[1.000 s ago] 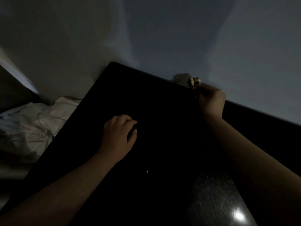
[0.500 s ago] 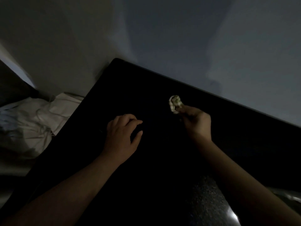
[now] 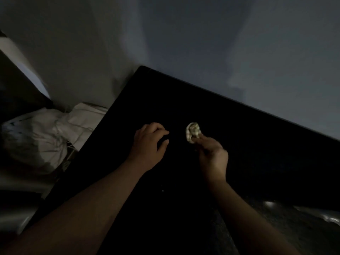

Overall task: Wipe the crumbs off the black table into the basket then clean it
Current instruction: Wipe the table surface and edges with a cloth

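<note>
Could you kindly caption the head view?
Right hand pinches a crumpled wad over the black table; left hand rests cupped.

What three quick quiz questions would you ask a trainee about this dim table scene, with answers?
1. True or false: the crumpled wad lies loose on the black table.
2. Where is the pale cloth bundle? A: beside the table's left edge. B: on the table. C: in a hand.
3. Fill in: the right hand pinches the wad with its ____.
Key: 1 false; 2 A; 3 fingertips.
</note>
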`<state>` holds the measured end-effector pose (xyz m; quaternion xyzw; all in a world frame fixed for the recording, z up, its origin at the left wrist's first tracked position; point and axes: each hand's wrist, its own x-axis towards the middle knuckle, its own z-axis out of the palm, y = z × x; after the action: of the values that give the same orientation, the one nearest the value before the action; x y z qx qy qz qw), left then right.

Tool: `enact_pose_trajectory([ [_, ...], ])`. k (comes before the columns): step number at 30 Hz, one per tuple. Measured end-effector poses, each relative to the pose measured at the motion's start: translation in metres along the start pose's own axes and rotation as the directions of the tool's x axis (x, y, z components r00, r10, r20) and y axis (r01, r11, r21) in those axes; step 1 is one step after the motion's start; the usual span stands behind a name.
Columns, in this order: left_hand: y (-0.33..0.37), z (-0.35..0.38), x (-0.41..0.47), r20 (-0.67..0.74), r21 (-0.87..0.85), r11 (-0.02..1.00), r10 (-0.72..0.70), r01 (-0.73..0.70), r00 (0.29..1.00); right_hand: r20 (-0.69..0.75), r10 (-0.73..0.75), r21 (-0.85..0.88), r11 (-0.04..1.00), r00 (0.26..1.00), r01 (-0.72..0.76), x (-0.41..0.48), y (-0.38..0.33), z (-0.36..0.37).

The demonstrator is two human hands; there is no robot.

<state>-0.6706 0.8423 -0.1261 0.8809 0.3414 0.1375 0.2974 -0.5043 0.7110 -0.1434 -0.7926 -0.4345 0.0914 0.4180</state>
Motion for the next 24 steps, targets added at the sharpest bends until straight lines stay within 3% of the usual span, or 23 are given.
enact_pose_trajectory([
  [3,0.002,-0.009,-0.016,-0.012,-0.112,0.993,-0.024,0.022,1.000,0.090,0.097,0.095,0.990,0.991,-0.105,0.005,-0.016,-0.012],
  [5,0.000,-0.014,-0.036,-0.033,-0.141,0.990,-0.022,0.017,0.999,0.074,0.127,0.085,0.987,0.989,-0.133,0.015,-0.017,-0.024],
  [12,-0.014,-0.026,-0.104,-0.023,-0.033,0.998,-0.052,0.052,0.998,0.009,0.062,-0.068,0.996,0.998,-0.061,-0.020,-0.015,-0.009],
  [17,-0.022,-0.036,-0.140,-0.032,0.010,0.999,-0.047,0.047,0.998,0.090,-0.028,0.005,1.000,0.996,0.028,-0.078,-0.040,-0.003],
  [19,-0.025,-0.040,-0.156,-0.030,-0.015,0.999,-0.044,0.044,0.999,0.153,0.001,0.078,0.997,0.988,-0.014,-0.086,-0.046,-0.009],
  [21,-0.028,-0.043,-0.172,-0.030,-0.038,0.998,-0.046,0.044,0.999,0.105,0.099,0.121,0.986,0.990,-0.111,-0.083,-0.046,-0.016],
  [24,-0.032,-0.044,-0.190,-0.040,-0.023,0.999,-0.048,0.047,0.998,-0.022,0.152,0.031,0.988,0.988,-0.151,-0.077,-0.040,-0.023],
])
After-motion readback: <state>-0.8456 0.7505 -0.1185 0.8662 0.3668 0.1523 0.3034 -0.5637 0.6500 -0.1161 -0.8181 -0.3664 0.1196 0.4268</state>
